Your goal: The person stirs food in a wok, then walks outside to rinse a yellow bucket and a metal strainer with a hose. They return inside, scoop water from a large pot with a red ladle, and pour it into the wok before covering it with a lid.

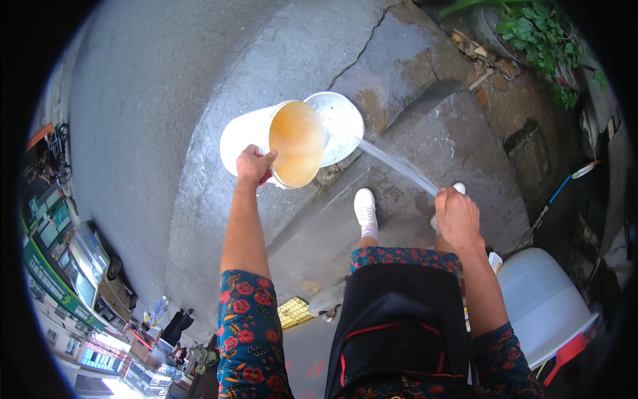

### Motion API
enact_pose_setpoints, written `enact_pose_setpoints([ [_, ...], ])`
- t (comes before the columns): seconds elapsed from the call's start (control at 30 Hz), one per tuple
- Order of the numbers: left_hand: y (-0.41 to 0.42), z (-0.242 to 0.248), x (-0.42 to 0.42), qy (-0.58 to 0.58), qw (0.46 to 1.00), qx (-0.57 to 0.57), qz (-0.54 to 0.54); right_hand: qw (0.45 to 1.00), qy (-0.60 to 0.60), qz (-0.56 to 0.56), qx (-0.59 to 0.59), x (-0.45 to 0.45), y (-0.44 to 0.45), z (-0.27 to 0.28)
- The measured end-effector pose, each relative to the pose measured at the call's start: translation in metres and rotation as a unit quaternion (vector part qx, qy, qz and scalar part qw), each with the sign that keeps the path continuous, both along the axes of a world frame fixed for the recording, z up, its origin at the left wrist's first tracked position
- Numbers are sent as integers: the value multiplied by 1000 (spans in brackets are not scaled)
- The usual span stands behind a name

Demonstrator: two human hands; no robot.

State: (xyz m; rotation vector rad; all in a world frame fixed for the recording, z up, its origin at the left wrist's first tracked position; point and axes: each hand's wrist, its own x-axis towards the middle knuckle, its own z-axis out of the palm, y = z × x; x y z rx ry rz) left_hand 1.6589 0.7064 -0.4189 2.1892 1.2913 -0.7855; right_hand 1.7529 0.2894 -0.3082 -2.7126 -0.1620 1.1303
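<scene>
A white plastic bucket (244,129) is tipped over the wet ground, its mouth turned to the right. The yellowish inside is visible. My left hand (255,164) grips its near rim, with something red under the fingers. Beyond the mouth lies a round white lid or shallow basin (341,127); which one is unclear. A jet of water (403,167) runs from my right hand (456,217) to that white disc. The right fist is closed around what appears to be a hose end, itself hidden by the fingers.
Stone slabs (448,134) with a raised edge lie around my white shoes (365,207). A large translucent tub (543,299) stands at my right, beside a red handle (570,351). Leafy plants (541,40) grow upper right. A parked vehicle (94,269) and a person (167,344) are at left.
</scene>
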Motion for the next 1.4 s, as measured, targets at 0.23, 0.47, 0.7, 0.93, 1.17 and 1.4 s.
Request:
enact_pose_setpoints([
  [0.23,9,-9,-17,51,998,12,42,999,40,20,12,-5,3,-12],
  [0.47,-4,-30,-13,42,997,49,50,999,43,14,-2,-2,-5,-22],
  [0.7,-29,-2,12,119,990,74,14,997,36,4,-71,17,-24,-45],
  [0.93,-32,-7,12,131,985,104,-29,993,37,14,-113,40,-38,-56],
  [1.17,-33,-8,6,165,969,152,-106,986,85,61,-127,41,-30,-56],
  [1.4,-33,11,-8,200,951,178,-156,987,91,81,-101,34,-29,-55],
])
